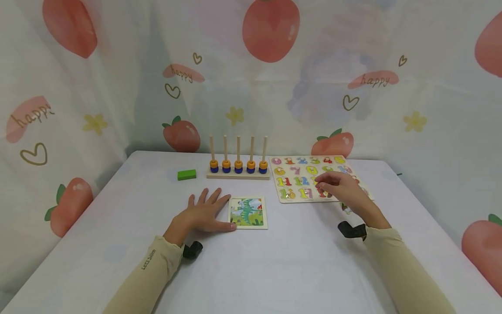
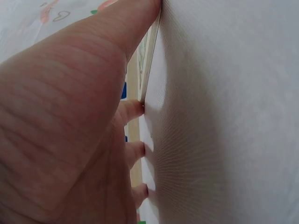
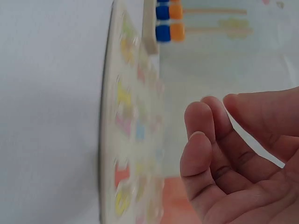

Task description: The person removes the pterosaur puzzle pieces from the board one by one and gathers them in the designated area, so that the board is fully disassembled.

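Observation:
My left hand (image 1: 204,216) lies on the table with fingers spread. Its thumb and index finger touch the left edge of a small framed dinosaur picture puzzle (image 1: 247,212); the left wrist view shows the thumb at the frame's edge. My right hand (image 1: 341,187) hovers over the right part of a wooden number puzzle board (image 1: 290,183). In the right wrist view the right hand's fingers (image 3: 198,154) are loosely bent, the thumb tip close to them, with nothing visible between. A small colourful piece (image 1: 346,208) is partly hidden below the right hand, by the board's front edge.
A wooden peg stand (image 1: 239,176) with orange and blue beads on several upright rods stands at the back middle. Left of it lies a green block (image 1: 186,175). A fruit-patterned curtain (image 1: 251,96) hangs behind the white table (image 1: 266,270).

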The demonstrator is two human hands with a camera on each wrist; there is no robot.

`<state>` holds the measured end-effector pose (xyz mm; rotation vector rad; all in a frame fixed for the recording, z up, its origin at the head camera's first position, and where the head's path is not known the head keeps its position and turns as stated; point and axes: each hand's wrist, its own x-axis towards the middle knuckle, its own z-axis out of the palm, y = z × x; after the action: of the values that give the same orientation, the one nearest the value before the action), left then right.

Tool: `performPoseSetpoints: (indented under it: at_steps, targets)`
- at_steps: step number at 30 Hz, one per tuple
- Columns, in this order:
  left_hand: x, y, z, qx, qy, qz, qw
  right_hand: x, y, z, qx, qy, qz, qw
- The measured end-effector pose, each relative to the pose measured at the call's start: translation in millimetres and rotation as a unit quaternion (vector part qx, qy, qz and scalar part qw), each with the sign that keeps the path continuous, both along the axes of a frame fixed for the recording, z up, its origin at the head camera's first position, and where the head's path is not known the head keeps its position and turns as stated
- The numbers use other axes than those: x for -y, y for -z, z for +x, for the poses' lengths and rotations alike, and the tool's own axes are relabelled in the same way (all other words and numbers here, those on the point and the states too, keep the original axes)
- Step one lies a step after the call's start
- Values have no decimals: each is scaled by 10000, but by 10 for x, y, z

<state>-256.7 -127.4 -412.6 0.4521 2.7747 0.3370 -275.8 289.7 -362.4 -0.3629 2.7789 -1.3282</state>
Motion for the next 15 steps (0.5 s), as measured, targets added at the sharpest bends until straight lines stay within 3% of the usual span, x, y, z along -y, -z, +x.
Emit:
performPoseSetpoints:
  at_steps: [6,15]
  targets:
    - [13,4,-17,6,-22,-13,10000,449,-95,-118,26,-467,-220,9987]
    - [-17,23,-34,60,-46,-63,10000,1070,-56,-251,137,-1032,-284,9942]
